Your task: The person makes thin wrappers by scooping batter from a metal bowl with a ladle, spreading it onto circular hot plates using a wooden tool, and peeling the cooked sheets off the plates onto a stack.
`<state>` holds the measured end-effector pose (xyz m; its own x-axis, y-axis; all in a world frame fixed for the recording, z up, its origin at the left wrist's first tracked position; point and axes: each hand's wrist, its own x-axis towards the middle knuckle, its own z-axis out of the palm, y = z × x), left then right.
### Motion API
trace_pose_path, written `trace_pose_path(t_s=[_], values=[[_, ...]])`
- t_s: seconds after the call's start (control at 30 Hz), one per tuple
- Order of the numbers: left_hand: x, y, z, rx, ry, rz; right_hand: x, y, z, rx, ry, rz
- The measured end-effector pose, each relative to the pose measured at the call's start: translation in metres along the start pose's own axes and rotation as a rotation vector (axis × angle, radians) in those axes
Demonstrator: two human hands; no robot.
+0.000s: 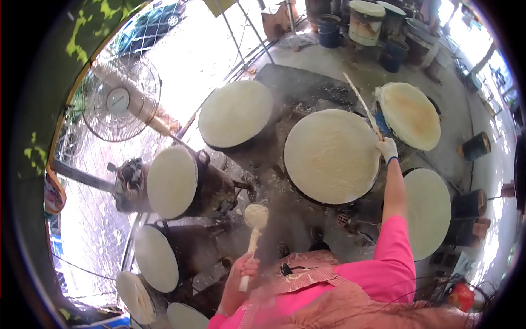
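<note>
My left hand [245, 268] is closed round the pale handle of a ladle [256, 216], whose round end is coated with cream batter. My right hand [387, 148], in a white glove, grips a long thin stick [361, 101] smeared with batter. The stick points away from me, between two round griddle breads. Nearest my right hand, the large pale bread [331, 156] covers a dark round griddle. To its right lies a lightly browned bread [411, 116] with a ragged rim, set off-centre on its griddle. Another pale bread [427, 214] is below my right hand.
Several more round griddles with pale breads curve round my left, including a bread [235, 114] and another bread [172, 182]. A fan [118, 101] stands at the far left. Buckets [366, 22] and pots line the back and right. Haze hangs over the griddles.
</note>
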<state>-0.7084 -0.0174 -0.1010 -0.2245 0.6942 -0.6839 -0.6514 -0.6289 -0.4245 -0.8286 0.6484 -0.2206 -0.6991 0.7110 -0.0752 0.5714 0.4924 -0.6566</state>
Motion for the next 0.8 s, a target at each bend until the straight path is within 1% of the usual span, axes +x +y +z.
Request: trace_pose_path(t_s=[0.07,0.13,0.23,0.33,0.43,0.53,0.63,0.73,0.8], values=[[-0.006,0.007,-0.002,-0.013,0.047,0.048,-0.002,-0.004,-0.001,-0.013,0.041,-0.073],[-0.011,0.019,-0.008,0.008,0.071,0.066,-0.003,-0.005,0.001,-0.004,0.104,-0.092],[-0.014,0.038,-0.017,0.010,-0.069,-0.068,-0.040,-0.054,-0.024,-0.033,0.137,-0.098],[-0.022,0.052,-0.025,0.032,-0.113,-0.119,-0.087,-0.109,-0.041,-0.049,0.248,-0.181],[-0.034,0.058,-0.022,0.051,-0.029,-0.079,-0.125,-0.153,-0.052,-0.194,0.311,-0.210],[-0.048,0.064,-0.022,0.077,0.012,-0.048,-0.160,-0.195,-0.060,-0.174,0.384,-0.266],[-0.058,0.073,-0.030,0.130,-0.004,-0.041,-0.199,-0.242,-0.076,-0.182,0.452,-0.283],[-0.058,0.082,-0.040,0.145,0.027,-0.070,-0.200,-0.266,-0.100,-0.144,0.499,-0.299],[-0.057,0.089,-0.049,0.134,0.036,-0.121,-0.204,-0.297,-0.125,-0.016,0.389,-0.328]])
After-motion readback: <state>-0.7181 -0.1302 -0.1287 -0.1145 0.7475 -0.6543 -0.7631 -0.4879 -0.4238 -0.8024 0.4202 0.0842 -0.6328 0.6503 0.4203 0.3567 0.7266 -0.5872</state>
